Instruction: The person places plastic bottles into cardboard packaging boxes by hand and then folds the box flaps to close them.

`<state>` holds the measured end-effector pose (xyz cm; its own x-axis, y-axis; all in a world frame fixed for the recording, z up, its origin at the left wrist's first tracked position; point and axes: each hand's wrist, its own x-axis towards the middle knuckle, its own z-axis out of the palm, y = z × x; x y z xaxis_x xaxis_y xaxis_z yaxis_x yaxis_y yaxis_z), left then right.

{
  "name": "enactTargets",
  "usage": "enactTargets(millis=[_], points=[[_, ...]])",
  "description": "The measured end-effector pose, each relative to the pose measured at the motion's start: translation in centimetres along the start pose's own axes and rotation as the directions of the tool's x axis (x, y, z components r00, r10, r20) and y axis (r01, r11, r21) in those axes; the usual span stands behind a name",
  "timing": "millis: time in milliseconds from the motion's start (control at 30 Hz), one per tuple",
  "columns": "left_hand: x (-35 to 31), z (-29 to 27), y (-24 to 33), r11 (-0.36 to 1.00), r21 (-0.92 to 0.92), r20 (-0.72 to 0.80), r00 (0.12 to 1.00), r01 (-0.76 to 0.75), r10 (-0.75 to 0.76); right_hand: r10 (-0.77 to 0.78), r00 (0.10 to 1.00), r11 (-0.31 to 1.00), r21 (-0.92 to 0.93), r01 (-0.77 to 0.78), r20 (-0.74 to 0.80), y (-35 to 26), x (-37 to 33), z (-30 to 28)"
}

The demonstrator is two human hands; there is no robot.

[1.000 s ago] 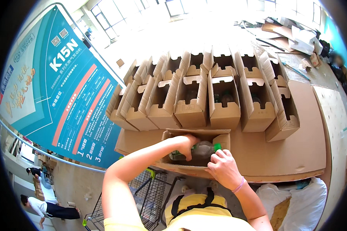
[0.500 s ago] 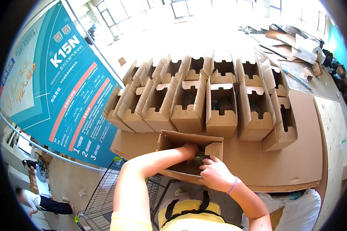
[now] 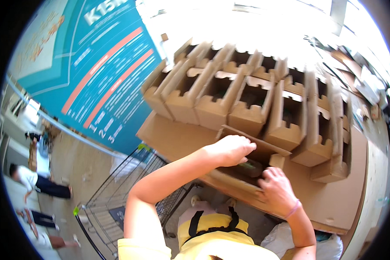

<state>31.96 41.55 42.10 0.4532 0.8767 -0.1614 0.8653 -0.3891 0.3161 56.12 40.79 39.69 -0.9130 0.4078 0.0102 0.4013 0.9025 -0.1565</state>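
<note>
A narrow, open-topped cardboard box [image 3: 236,183] sits at the table's near edge, tilted in view. Inside it lies a clear, rounded container, apparently a bottle [image 3: 250,168], partly hidden by the box walls. Over the box's left end is my left hand [image 3: 233,150], its fingers bent and pressed together; whether anything is in them is hidden. My right hand [image 3: 277,189] grips the box at its right end, fingers curled over the near rim by the notched end flap [image 3: 277,161].
Two rows of similar open boxes [image 3: 247,117] stand behind on a cardboard-covered table [image 3: 323,203]. A wire shopping cart [image 3: 130,190] is at the left, below a teal banner [image 3: 95,73]. Flattened cardboard [image 3: 355,71] lies far right; other people [image 3: 43,184] are far left.
My left hand has come up out of the box and now hovers over its left end. My right hand stays at the right end. The whole view has tilted and shifted.
</note>
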Motion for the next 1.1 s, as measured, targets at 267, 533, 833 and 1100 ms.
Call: enactTargets(millis=[267,533,833,1100], points=[[-28.6,4.3,-9.7,0.654,-0.674,-0.543,0.37,0.344,-0.754,0.226,0.973,0.974,-0.008,-0.226,-0.038,-1.9,0.3,-1.3],[-59.1,42.3,-16.7,-0.311,-0.515,0.22,-0.227,0.799,-0.949,0.284,0.958,0.959,-0.004,-0.284,0.025,-2.0,1.2,-0.8],[-58.9,57.5,-14.0,-0.702,-0.398,0.526,-0.48,0.591,-0.702,0.387,0.878,0.916,-0.014,-0.4,0.28,-1.0,1.0,-1.5],[-55.6,55.3,-16.8,-0.816,-0.087,0.451,-0.708,0.571,-0.544,0.487,0.869,0.872,0.007,-0.49,0.088,-2.6,1.2,-0.3]])
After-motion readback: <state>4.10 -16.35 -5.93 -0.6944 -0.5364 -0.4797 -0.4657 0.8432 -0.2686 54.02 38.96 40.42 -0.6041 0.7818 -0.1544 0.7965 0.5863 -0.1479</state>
